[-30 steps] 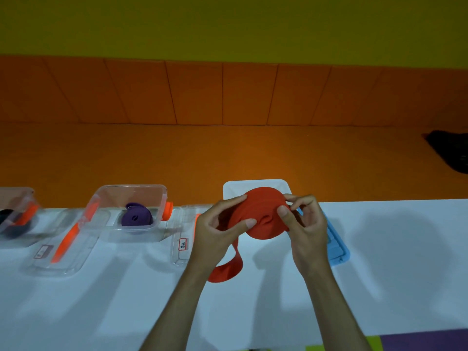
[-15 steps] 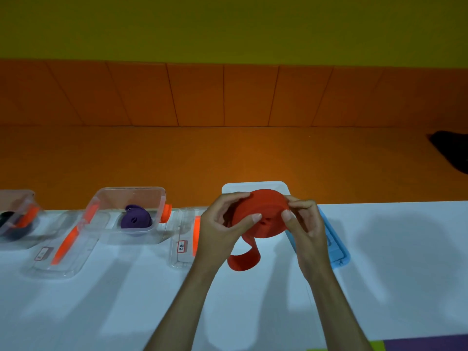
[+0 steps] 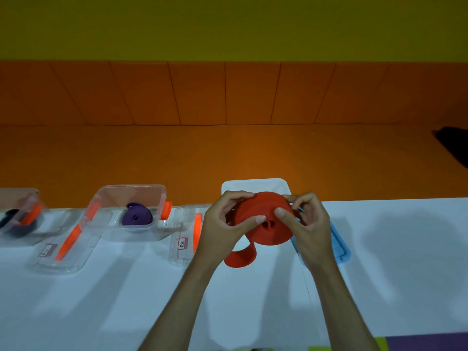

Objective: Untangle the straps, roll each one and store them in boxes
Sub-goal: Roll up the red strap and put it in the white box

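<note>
Both hands hold a thick roll of red strap (image 3: 263, 216) just above the white table's far edge. My left hand (image 3: 222, 224) grips the roll's left side, thumb on its face. My right hand (image 3: 307, 224) grips the right side, thumb pressed near the roll's centre. A short loose tail of the red strap (image 3: 240, 258) curls down onto the table below the roll. Behind the roll stands a clear box (image 3: 253, 186), mostly hidden. To the left, a rolled purple strap (image 3: 136, 216) lies in a clear box (image 3: 131, 193) with orange clips.
A blue lid (image 3: 340, 247) lies right of my hands. Two clear lids with orange clips (image 3: 65, 247) (image 3: 187, 234) rest on the white table (image 3: 392, 274). At far left a box (image 3: 17, 211) holds a dark strap. An orange floor lies beyond the table.
The loose red tail has grown shorter as more strap went onto the roll, which is a little thicker. Both hands stayed in place around it.
</note>
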`<state>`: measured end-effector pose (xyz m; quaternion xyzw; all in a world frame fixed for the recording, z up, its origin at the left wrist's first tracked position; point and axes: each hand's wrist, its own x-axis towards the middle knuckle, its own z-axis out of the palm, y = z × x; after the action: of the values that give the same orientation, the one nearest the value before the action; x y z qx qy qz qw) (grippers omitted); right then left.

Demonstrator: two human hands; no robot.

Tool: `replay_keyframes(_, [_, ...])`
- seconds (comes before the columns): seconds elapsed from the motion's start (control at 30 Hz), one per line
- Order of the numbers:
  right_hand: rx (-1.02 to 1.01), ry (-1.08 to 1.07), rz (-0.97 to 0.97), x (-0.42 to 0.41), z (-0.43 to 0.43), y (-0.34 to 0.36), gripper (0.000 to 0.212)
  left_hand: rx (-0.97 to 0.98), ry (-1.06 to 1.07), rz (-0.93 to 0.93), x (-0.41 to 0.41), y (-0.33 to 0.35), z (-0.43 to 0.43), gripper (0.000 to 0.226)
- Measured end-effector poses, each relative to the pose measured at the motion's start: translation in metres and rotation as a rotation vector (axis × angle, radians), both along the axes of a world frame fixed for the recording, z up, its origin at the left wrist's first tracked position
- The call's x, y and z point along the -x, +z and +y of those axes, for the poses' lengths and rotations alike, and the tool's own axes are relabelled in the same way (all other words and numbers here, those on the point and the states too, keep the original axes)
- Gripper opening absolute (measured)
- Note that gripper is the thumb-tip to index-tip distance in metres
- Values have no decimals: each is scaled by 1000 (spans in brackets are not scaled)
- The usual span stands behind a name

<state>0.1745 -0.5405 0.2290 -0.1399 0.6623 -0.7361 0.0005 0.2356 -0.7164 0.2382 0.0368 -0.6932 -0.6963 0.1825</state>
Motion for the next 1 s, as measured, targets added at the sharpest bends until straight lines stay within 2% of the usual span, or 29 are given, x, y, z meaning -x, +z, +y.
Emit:
replay_keyframes(0.1, [-6,-17,29,-6,-1,-4,21,16,-36,-35,-6,-5,-4,48])
replay_keyframes(0.17, [-2,25,-45,-11,0,-14,21,26,-65,-62,-7,-6,-7,48])
replay_keyframes(0.3, [-93,72,-92,-9,-1,-5,45,88,-121,-82,-8,-7,-8,47])
replay_keyframes(0.47, [-73,-20,-96,-15,-19,2,32,23,-32,-118,-18,-23,-15,51])
replay_keyframes(0.57, [-1,-192,-188,-19,-35,-11,17,-76,44,-162,-20,-35,-12,44])
replay_keyframes(0.67, [-7,-240,-281,-26,-45,-28,14,-146,121,-217,-25,-50,-11,37])
replay_keyframes(0.77, [-116,-166,-329,-23,-42,-34,34,-220,95,-225,-28,-63,-23,27])
replay_keyframes(0.83, [-195,-30,-380,-18,-37,-35,43,-225,59,-217,-29,-66,-34,23])
replay_keyframes(0.93, [-254,153,-348,-17,-35,-31,31,-211,-6,-260,-27,-66,-47,22])
replay_keyframes(1.0, [-226,110,-267,-19,-38,-31,15,-224,-23,-300,-26,-66,-50,22])
